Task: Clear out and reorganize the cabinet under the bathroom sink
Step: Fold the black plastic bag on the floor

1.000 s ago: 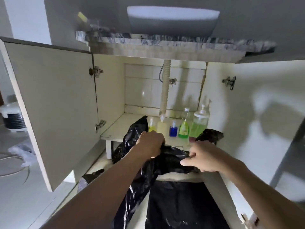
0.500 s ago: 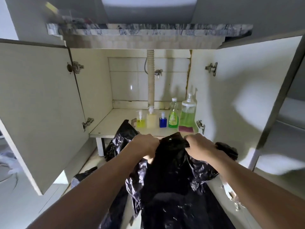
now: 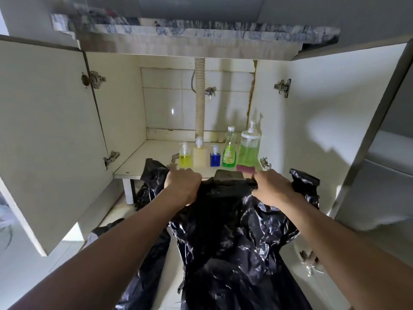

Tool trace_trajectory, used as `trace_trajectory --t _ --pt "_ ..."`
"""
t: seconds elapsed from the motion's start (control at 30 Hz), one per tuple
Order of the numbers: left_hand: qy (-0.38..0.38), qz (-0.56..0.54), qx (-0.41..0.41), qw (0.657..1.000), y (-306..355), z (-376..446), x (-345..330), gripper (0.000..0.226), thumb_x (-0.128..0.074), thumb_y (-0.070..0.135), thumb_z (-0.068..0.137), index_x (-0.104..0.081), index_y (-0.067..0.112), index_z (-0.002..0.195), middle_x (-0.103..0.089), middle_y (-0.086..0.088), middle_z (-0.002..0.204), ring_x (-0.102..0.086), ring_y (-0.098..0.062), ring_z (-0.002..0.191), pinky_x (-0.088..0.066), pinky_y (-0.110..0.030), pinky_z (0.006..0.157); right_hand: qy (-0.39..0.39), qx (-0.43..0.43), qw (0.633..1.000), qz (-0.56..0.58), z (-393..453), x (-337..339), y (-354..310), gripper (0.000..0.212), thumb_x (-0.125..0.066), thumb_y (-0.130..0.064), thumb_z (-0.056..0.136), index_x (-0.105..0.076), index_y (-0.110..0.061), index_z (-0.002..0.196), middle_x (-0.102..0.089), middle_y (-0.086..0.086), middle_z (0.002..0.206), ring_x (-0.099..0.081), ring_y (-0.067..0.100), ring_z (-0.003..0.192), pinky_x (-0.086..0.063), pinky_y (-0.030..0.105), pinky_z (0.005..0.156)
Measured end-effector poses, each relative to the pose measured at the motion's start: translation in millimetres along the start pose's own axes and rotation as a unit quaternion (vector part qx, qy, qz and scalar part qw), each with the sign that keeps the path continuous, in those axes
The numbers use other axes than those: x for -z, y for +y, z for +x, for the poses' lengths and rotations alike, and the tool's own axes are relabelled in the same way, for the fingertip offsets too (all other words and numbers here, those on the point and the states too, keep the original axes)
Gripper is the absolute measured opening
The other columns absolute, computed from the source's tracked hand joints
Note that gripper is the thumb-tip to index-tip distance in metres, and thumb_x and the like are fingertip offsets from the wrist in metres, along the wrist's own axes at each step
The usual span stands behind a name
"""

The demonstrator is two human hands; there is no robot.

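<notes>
A large black plastic bag (image 3: 232, 238) hangs in front of the open under-sink cabinet (image 3: 131, 168). My left hand (image 3: 182, 186) grips its top edge on the left, and my right hand (image 3: 273, 190) grips the top edge on the right, stretching the edge between them. On the cabinet shelf stand a yellow pump bottle (image 3: 184, 158), a cream pump bottle (image 3: 199, 155), a small blue bottle (image 3: 215, 158), a green bottle (image 3: 229, 151) and a big green pump dispenser (image 3: 249, 151). A pink sponge (image 3: 245, 168) lies in front of the dispenser.
Both cabinet doors stand open: the left door (image 3: 44, 135) and the right door (image 3: 330, 130). A ribbed drain hose (image 3: 200, 97) runs down the back middle to the shelf. A marble counter edge (image 3: 194, 32) overhangs above. More black plastic (image 3: 152, 175) lies at the shelf's front left.
My hands have moved apart and lifted the bag's top edge, spreading it out wide. The view has shifted so the cabinet sits more centred.
</notes>
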State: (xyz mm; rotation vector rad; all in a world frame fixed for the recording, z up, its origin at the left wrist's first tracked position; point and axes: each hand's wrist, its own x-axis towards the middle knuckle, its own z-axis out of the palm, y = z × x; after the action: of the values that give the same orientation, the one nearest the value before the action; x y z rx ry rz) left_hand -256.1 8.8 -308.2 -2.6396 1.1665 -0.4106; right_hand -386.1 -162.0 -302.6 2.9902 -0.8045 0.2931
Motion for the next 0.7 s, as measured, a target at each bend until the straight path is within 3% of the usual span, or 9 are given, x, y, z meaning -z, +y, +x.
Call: trace_trajectory --t 0.1,0.17,0.23,0.3,0.37,0.43,0.53,0.7 --pt "-0.044 0.022 0.026 0.998 -6.0 -1.2 -4.6 0.031 -0.056 0.013 0.085 -0.058 0.019 0.115 -0.061 -0.003 0.115 -0.058 -0.025 0.108 -0.033 -0.042 0.102 -0.033 -0.003 0.999 -0.019 -1.4 0.5 -0.6 0.008 -0.056 -0.001 0.085 -0.053 -0.008 0.089 -0.049 0.001 0.070 -0.053 0.019 0.062 -0.034 0.024 0.048" --pt "-0.094 0.005 0.023 0.995 -9.3 0.9 -5.7 0.036 -0.057 0.013 0.086 -0.057 0.016 0.122 -0.059 -0.005 0.120 -0.057 -0.025 0.111 -0.041 -0.036 0.094 -0.150 -0.008 0.988 -0.031 -4.4 2.7 0.3 0.013 -0.066 -0.008 0.083 -0.054 -0.006 0.088 -0.054 0.003 0.074 -0.055 0.016 0.061 -0.039 0.024 0.050" --pt "-0.197 -0.051 -0.007 0.979 -9.6 4.0 -7.1 0.038 -0.065 0.017 0.083 -0.059 0.012 0.120 -0.059 -0.007 0.120 -0.058 -0.025 0.110 -0.048 -0.034 0.091 -0.266 -0.019 0.961 -0.068 -7.4 4.0 2.8 0.031 -0.072 -0.018 0.080 -0.055 -0.002 0.101 -0.062 0.009 0.098 -0.060 0.022 0.077 -0.045 0.028 0.061" --pt "-0.269 -0.086 -0.030 0.959 -5.8 4.7 -10.4 0.040 -0.068 0.018 0.081 -0.059 0.010 0.120 -0.061 -0.008 0.120 -0.058 -0.026 0.109 -0.049 -0.036 0.095 -0.295 -0.029 0.951 -0.093 -8.2 0.9 6.3 0.037 -0.068 -0.019 0.083 -0.054 -0.001 0.111 -0.061 0.012 0.110 -0.059 0.024 0.085 -0.045 0.030 0.066" --pt "-0.206 -0.084 -0.010 0.975 -2.6 1.8 -8.2 0.033 -0.058 0.015 0.086 -0.057 0.010 0.119 -0.060 -0.008 0.115 -0.059 -0.026 0.107 -0.050 -0.034 0.089 -0.228 -0.030 0.970 -0.084 -6.5 -3.6 8.6 0.017 -0.058 -0.009 0.086 -0.056 -0.002 0.101 -0.062 0.011 0.097 -0.062 0.022 0.079 -0.041 0.028 0.056" --pt "-0.054 -0.072 0.039 0.995 -3.1 -0.9 -1.1 0.027 -0.051 0.013 0.089 -0.058 0.011 0.115 -0.062 -0.007 0.110 -0.062 -0.026 0.102 -0.048 -0.033 0.080 -0.089 -0.040 0.993 -0.065 -3.8 -6.7 7.0 0.020 -0.048 -0.002 0.088 -0.058 -0.005 0.105 -0.063 0.011 0.097 -0.066 0.025 0.087 -0.042 0.028 0.058" --pt "0.099 -0.100 0.086 0.986 -6.4 -0.2 11.9 0.018 -0.050 0.016 0.093 -0.063 0.014 0.105 -0.066 -0.006 0.094 -0.064 -0.024 0.090 -0.049 -0.033 0.077 0.093 -0.030 0.995 0.021 3.6 -7.9 8.8 0.024 -0.045 0.001 0.092 -0.056 -0.007 0.112 -0.063 0.010 0.103 -0.062 0.024 0.083 -0.042 0.028 0.064" --pt "0.159 -0.123 0.078 0.977 -6.6 -4.1 23.1 0.018 -0.045 0.025 0.100 -0.059 0.014 0.103 -0.048 0.003 0.063 -0.054 -0.019 0.068 -0.046 -0.032 0.077 0.215 0.035 0.976 0.028 8.2 -9.3 20.8 0.024 -0.047 0.001 0.091 -0.058 -0.005 0.111 -0.060 0.011 0.098 -0.060 0.029 0.080 -0.049 0.037 0.066"
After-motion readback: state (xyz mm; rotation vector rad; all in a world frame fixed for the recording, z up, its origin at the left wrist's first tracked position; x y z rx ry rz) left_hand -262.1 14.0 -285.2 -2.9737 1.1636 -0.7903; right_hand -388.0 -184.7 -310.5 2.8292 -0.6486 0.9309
